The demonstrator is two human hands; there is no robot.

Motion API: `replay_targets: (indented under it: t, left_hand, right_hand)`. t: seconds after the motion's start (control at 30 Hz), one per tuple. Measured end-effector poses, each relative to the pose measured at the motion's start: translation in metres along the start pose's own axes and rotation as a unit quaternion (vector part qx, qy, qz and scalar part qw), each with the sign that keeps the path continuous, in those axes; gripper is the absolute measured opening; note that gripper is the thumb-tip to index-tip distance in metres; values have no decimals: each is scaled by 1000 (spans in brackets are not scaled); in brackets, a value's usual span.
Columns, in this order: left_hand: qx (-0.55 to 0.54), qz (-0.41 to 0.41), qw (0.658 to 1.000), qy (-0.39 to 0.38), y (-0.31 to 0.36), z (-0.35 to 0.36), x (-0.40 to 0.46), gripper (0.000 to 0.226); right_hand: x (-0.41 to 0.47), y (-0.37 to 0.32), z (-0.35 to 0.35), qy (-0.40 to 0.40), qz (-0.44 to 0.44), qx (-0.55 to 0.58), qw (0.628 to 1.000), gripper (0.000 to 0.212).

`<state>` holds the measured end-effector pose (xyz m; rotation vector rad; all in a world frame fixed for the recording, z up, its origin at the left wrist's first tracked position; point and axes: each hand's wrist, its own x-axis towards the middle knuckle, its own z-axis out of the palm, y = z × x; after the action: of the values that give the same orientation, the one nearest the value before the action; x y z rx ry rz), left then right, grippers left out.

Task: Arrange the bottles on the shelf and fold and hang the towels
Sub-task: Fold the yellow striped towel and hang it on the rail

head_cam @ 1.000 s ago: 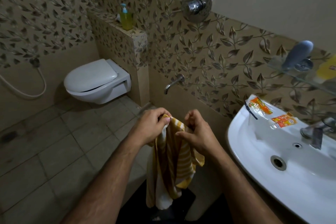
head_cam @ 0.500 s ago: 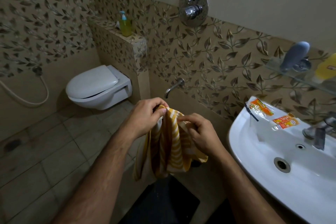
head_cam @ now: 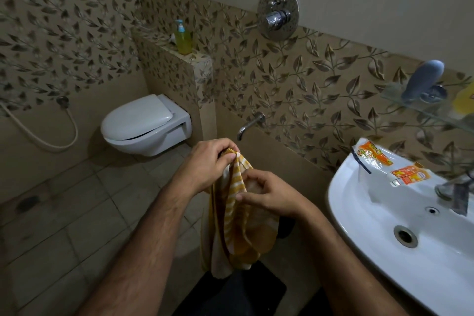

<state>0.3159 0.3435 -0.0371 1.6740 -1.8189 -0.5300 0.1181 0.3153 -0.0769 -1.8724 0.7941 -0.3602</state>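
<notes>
The yellow-and-white striped towel point(head_cam: 238, 215) hangs bunched in front of the person, above the tiled floor point(head_cam: 64, 213). Its top corner is gathered inside the curled fingers point(head_cam: 225, 151) of the left hand point(head_cam: 205, 164), which grip it from above. Lower and to the right, the right hand point(head_cam: 269, 194) pinches a fold of the cloth between thumb and fingertips, so the towel runs from one grip down past the other and drapes loosely beneath both hands. Its lower end hangs just above a dark mat point(head_cam: 230, 292).

Beyond the left fingers, a wall spout point(head_cam: 250, 124) juts from the leaf-patterned tiles, and farther off sits a white toilet point(head_cam: 143, 126) with its lid closed. On the ledge above it stands a yellow pump bottle point(head_cam: 183, 38). To the right of the right hand is a white sink point(head_cam: 384, 226), with orange sachets point(head_cam: 372, 155) on its back rim. Above that, a glass shelf point(head_cam: 420, 108) carries a grey-blue bottle point(head_cam: 423, 79) lying tilted.
</notes>
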Motion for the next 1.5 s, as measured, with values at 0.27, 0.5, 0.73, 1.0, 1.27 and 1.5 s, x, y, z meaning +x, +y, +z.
replay_targets:
  t: [0.27, 0.5, 0.73, 1.0, 1.27, 1.5]
  left_hand:
    - [6, -24, 1000, 4, -2, 4, -2, 12]
    - [20, -58, 998, 9, -18, 11, -2, 12]
    - [40, -102, 994, -17, -31, 23, -1, 8]
    - [51, -129, 989, -55, -33, 28, 2, 10]
    - [27, -144, 985, -91, -41, 38, -4, 13]
    - [-61, -156, 985, -49, -38, 47, -13, 61]
  right_hand:
    - [-7, -6, 5, 38, 61, -119, 990, 15]
    - [-22, -1, -7, 112, 90, -189, 971, 28]
    - [-29, 2, -5, 184, 115, -214, 953, 14]
    - [-29, 1, 2, 291, 125, -130, 940, 4]
    - [-24, 2, -1, 245, 204, -104, 942, 13]
    - [-13, 3, 7, 316, 170, -202, 911, 13]
